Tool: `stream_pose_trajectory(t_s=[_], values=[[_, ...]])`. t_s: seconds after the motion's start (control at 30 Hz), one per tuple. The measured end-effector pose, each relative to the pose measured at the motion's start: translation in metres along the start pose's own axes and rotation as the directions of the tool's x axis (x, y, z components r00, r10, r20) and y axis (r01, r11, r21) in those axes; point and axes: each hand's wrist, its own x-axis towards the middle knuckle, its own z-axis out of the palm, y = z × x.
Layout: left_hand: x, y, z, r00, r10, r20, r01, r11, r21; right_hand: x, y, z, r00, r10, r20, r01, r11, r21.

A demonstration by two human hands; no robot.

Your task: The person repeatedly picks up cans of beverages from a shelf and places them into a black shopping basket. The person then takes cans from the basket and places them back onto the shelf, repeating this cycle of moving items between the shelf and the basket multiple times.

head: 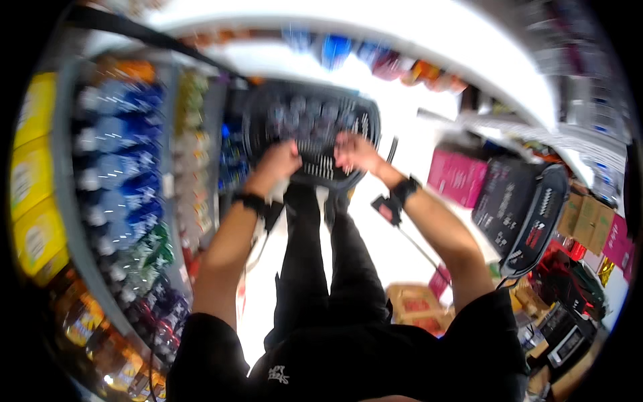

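A black plastic shopping basket [371, 118] sits before my feet with several clear, blurred items [306, 113] inside, perhaps bottles. My left hand [282, 160] is over its near left part, fingers curled inward. Opposite it, my right hand [355, 153] hovers over or touches the near right part, fingers bent. Motion blur hides whether either hand grips anything. Between the hands, the slotted wall or floor of the basket [319, 166] shows. Each wrist wears a black strap with a small cabled box.
Shelves of blue-labelled bottles [128, 151] and yellow boxes [35, 166] run along the left. A white shelf edge [351, 15] curves overhead. On the right are a pink carton [457, 176], a dark carton [505, 201] and another black basket [542, 211]. Brown cartons [417, 306] stand behind my legs.
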Motion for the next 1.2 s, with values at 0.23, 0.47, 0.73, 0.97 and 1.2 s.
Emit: stream_pose_trajectory(t_s=[0.23,0.47,0.73,0.97,1.2], values=[[-0.14,0.295,-0.129,0.907,0.421,-0.015,-0.42,0.906,0.047,-0.226,-0.245,0.082,0.901,-0.341,0.268,0.423,0.828,-0.367],[-0.238,0.496,-0.253,0.668,0.739,-0.09,-0.667,0.647,0.37,-0.355,-0.412,0.117,0.708,-0.659,0.254,0.614,0.396,-0.683],[-0.232,0.597,-0.375,0.392,0.888,-0.242,-0.545,0.436,0.716,-0.447,-0.546,0.116,0.614,-0.788,0.042,0.272,0.161,-0.949],[-0.158,0.654,-0.433,0.541,0.789,-0.289,-0.24,0.475,0.847,-0.424,-0.643,0.109,0.475,-0.878,0.06,-0.025,-0.081,-0.996],[-0.101,0.708,-0.438,0.346,0.832,-0.434,-0.008,0.465,0.885,-0.349,-0.722,0.069,0.315,-0.948,-0.046,-0.294,-0.052,-0.954]])
